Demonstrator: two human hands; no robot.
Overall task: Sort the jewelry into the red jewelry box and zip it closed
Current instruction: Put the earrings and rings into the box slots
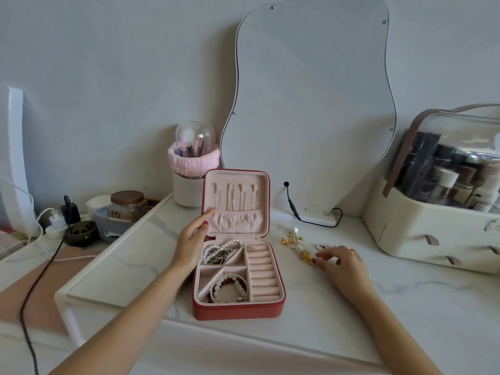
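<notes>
Nearest you, the red jewelry box (238,311) lies unzipped and open on the white marble tabletop (351,315), close to its front edge, lid propped upright behind the tray. In the near left compartment a stack of bracelets (230,289) sits coiled; to its right, the ring rolls (263,274) fill a long column with one small gold piece at the far end. Behind the bracelets, a pearl strand (220,251) is heaped in the far left compartment. Your left hand (192,239) reaches along the box's left side, fingers spread and loose, fingertips resting against the lid's left edge; it grips nothing. Your right hand (342,262), a ring on one finger, rests on the tabletop right of the box, fingers curled down toward the loose pieces; whether the tips have pinched anything is unclear at this angle. Just beyond those fingers, loose earrings (296,243) with pearls and gold bits lie scattered beside small silver rings (323,247), all outside the box. The lid (236,201) holds several thin chains hanging above a gathered pocket. Farther back stand a brush holder (189,169) wrapped in a pink band, a wavy-edged mirror (311,104) against the wall, and a cosmetics case (438,207) at right.
</notes>
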